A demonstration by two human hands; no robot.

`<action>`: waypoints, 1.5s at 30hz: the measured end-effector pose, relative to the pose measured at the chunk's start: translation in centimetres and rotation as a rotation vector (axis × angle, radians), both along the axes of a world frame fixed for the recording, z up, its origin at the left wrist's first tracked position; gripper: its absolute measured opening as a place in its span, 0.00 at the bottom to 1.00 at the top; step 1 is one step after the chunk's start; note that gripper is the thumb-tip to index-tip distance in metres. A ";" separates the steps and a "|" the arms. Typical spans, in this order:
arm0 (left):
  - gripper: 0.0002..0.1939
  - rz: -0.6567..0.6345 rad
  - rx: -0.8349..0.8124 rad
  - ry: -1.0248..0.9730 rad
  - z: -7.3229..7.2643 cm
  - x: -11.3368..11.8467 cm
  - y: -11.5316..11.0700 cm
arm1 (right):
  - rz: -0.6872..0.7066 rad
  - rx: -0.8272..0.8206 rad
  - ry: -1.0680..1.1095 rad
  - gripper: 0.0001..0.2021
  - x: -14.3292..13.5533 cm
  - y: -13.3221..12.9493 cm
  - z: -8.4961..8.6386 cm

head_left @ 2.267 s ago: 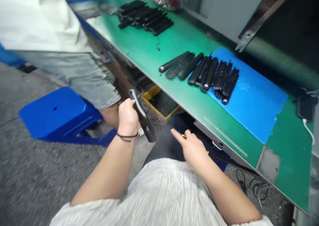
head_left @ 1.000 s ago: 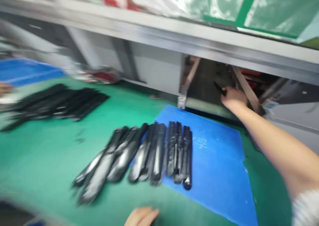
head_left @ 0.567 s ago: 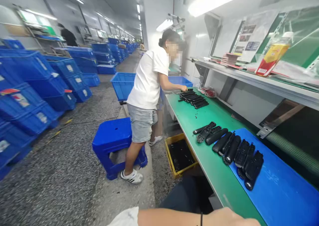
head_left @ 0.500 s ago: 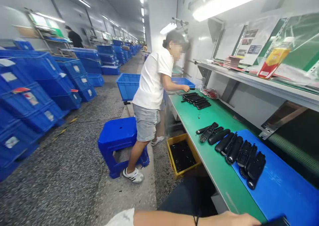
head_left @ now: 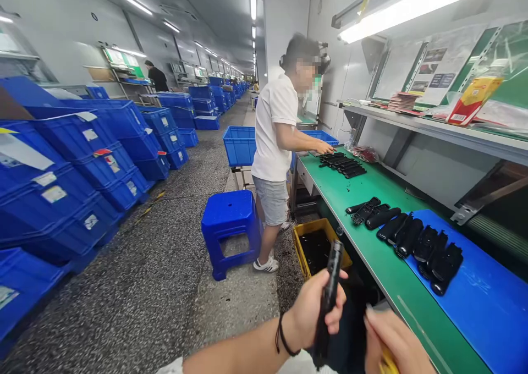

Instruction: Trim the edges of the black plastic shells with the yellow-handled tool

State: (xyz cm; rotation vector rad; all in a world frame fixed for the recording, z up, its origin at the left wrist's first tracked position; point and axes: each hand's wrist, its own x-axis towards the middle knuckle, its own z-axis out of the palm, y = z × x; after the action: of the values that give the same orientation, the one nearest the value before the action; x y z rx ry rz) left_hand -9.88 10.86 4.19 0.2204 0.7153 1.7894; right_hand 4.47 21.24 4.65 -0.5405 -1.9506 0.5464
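Note:
My left hand (head_left: 315, 308), with a black cord round its wrist, is closed round a long black plastic shell (head_left: 329, 297). The shell is tilted upright, in front of the bench edge. To its right, my right hand (head_left: 396, 333) has its fingers curled over something yellow (head_left: 388, 360), perhaps a tool handle, mostly hidden and cut off by the frame's bottom edge. Several similar black shells (head_left: 406, 236) lie in a row on the green bench top (head_left: 391, 269) and onto a blue mat (head_left: 482, 302).
A yellow crate (head_left: 300, 253) with dark bits stands below the bench. Beyond it are a blue stool (head_left: 231, 209) and a co-worker (head_left: 274, 126) whose hands are at more black parts (head_left: 342, 164). Blue bins (head_left: 94, 137) line the left; a shelf (head_left: 429, 124) overhangs the bench.
My left hand has come back from the bench's near end and now holds the shell up before me. My right hand has entered view. The scene has shifted rightward; the co-worker's hands are lower.

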 end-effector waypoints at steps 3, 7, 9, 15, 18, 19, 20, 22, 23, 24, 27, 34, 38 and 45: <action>0.19 0.233 -0.066 -0.050 0.3 -2.4 0.4 | 0.098 -0.068 -0.076 0.10 -4.4 0.6 0.4; 0.16 0.421 -0.175 -0.151 0.2 -3.7 1.5 | 0.384 -0.090 -0.065 0.09 -5.5 -1.6 -1.0; 0.16 0.436 -0.198 -0.181 -0.2 -3.3 2.1 | 0.501 0.007 -0.070 0.03 -4.4 -3.3 -2.1; 0.16 0.352 -0.262 -0.232 -1.2 -0.9 3.7 | 0.296 0.262 -0.036 0.07 -1.3 -3.9 -2.9; 0.17 0.267 -0.275 -0.237 -0.8 -0.1 4.1 | 0.295 0.374 -0.070 0.06 -0.3 -3.1 -2.4; 0.17 0.231 -0.275 -0.233 -0.7 0.1 4.1 | 0.302 0.407 -0.079 0.06 -0.1 -3.1 -2.4; 0.18 0.189 -0.276 -0.228 -0.6 0.3 4.2 | 0.314 0.435 -0.085 0.05 0.1 -3.0 -2.3; 0.18 0.107 -0.278 -0.221 -0.4 0.4 4.1 | 0.351 0.447 -0.106 0.04 0.5 -3.2 -2.5; 0.18 0.072 -0.275 -0.220 -0.5 0.4 4.0 | 0.370 0.432 -0.122 0.05 0.6 -3.3 -2.6; 0.19 0.038 -0.269 -0.221 -0.6 0.2 3.8 | 0.388 0.410 -0.139 0.05 0.8 -3.4 -2.7; 0.20 -0.050 -0.226 -0.218 -1.2 -0.8 3.2 | 0.410 0.336 -0.119 0.05 1.0 -3.5 -2.4; 0.14 -0.016 -0.106 0.050 -0.6 -3.0 1.3 | 0.082 -0.031 -0.148 0.19 -2.2 0.1 1.7; 0.18 0.034 -0.070 0.425 0.8 -2.4 0.4 | 0.104 -0.067 -0.327 0.11 -2.5 3.0 3.3; 0.22 -0.072 -0.075 0.680 1.5 -0.1 -0.6 | 0.018 0.415 -0.634 0.23 -0.2 4.3 7.1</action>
State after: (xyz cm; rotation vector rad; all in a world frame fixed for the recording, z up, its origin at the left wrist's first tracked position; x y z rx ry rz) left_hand -9.93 10.21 5.64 0.8164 1.2286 1.6092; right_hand 4.23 25.50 11.72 -0.4588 -2.5798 -0.0492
